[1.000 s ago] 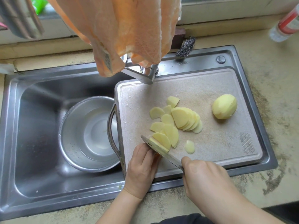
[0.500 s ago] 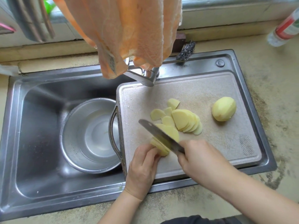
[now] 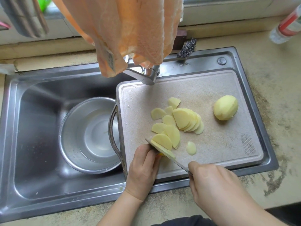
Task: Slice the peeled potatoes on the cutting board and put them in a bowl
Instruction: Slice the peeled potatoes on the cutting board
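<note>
The right hand (image 3: pixel 216 181) is wrapped round the handle of a knife (image 3: pixel 164 151), the handle itself hidden in the fist, and the blade runs up and left across the near-left part of the cutting board (image 3: pixel 219 88). The left hand (image 3: pixel 143 167) sits at the board's near edge with its fingers curled down on the last stub of the potato being cut, of which only a sliver shows beside the blade. A fresh slice (image 3: pixel 162 141) leans on the far face of the blade. Beyond it the cut slices (image 3: pixel 184 119) lie fanned and overlapping at the middle of the board, one thin slice (image 3: pixel 191 148) apart toward the near edge. A whole peeled potato (image 3: pixel 225 107) rests near the board's right edge, well clear of both hands. The steel bowl (image 3: pixel 91 134) stands in the sink basin (image 3: pixel 37 111), just beside the board's left edge and handle, holding no slices yet. Peeled potato looks wet and starchy, so I judge it firm but slippery: the stub is small to pin safely, and fingertips should stay tucked back from the edge. The slices seem light, stiff and brittle, prone to sticking to steel; gathering them in a cupped stack would suit better than pinching. The whole potato is rounded and may roll, so grip it across its sides.
</note>
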Demonstrator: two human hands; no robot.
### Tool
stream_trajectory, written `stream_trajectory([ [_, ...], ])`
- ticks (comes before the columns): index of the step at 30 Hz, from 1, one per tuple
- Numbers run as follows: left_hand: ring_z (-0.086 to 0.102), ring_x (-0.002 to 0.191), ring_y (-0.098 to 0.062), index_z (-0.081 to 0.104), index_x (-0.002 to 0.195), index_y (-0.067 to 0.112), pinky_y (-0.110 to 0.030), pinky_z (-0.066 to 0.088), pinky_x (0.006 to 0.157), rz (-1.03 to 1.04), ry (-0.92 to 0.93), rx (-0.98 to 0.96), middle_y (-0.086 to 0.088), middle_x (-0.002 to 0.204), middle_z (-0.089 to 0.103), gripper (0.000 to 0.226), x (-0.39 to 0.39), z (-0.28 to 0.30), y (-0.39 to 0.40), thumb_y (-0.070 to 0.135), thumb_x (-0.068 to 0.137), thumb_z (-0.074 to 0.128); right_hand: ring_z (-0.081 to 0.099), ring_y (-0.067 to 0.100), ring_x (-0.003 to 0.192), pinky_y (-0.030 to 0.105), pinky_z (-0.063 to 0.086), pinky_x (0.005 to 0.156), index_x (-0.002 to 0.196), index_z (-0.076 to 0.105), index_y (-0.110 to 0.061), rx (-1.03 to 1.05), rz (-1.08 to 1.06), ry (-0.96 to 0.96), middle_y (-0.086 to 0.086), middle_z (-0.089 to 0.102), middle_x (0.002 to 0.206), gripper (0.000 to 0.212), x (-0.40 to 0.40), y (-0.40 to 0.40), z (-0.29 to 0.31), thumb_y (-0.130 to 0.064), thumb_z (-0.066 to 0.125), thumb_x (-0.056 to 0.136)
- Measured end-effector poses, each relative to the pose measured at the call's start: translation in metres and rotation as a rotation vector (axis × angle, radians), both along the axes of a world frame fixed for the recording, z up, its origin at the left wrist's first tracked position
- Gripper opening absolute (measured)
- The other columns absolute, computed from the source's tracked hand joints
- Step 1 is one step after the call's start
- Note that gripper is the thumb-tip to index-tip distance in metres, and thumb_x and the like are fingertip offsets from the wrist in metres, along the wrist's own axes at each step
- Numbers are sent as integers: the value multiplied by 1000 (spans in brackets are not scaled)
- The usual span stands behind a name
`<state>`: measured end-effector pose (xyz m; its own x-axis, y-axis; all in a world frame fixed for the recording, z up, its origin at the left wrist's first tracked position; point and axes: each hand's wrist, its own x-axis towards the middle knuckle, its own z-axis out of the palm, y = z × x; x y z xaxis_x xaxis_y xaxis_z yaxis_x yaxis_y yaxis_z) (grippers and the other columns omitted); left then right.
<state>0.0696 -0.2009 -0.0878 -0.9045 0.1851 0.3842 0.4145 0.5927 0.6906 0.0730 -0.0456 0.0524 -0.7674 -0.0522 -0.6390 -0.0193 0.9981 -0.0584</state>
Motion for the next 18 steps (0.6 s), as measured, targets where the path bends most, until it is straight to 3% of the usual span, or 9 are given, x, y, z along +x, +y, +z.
stream_trajectory([
  [5,53,89,-20,55,103,10,-25,46,83,-1,3,-1,-3,103,50,10,0,-1,-1,14,94,55,58,26,81,33,26,59,73,29,-22,-35,40,41,1,28,57,19,-3,-1,-8,-20,41,87],
  [10,54,90,-22,59,100,5,-28,46,84,3,-25,-14,-5,104,52,11,1,-2,-2,7,89,60,51,29,68,31,26,56,76,34,-23,-57,41,41,-3,29,55,17,-16,-6,-24,-12,43,84],
  [13,53,94,-18,60,99,9,-23,44,89,-4,-22,3,-2,104,53,9,0,1,-2,9,90,59,61,32,83,30,33,57,84,50,-19,-134,-30,53,2,55,69,4,-34,-9,-35,-18,47,86],
  [15,53,95,-16,59,99,11,-21,44,91,-12,-17,18,-1,104,53,9,-1,4,-1,9,91,59,63,34,73,35,48,57,91,59,-10,-266,-232,-68,12,62,76,16,-55,-4,-38,-24,52,87],
  [17,54,94,-16,60,98,9,-21,44,91,-17,-17,27,-1,102,53,7,0,4,-1,8,91,60,58,30,50,37,50,48,84,58,-3,-422,-415,-199,14,58,65,21,-69,3,-33,-23,56,88],
  [18,54,94,-16,60,97,8,-21,45,91,-18,-16,29,-2,102,53,7,0,3,-1,7,90,61,55,29,47,35,48,45,78,56,-4,-433,-410,-198,12,56,61,21,-71,6,-28,-23,56,87],
])
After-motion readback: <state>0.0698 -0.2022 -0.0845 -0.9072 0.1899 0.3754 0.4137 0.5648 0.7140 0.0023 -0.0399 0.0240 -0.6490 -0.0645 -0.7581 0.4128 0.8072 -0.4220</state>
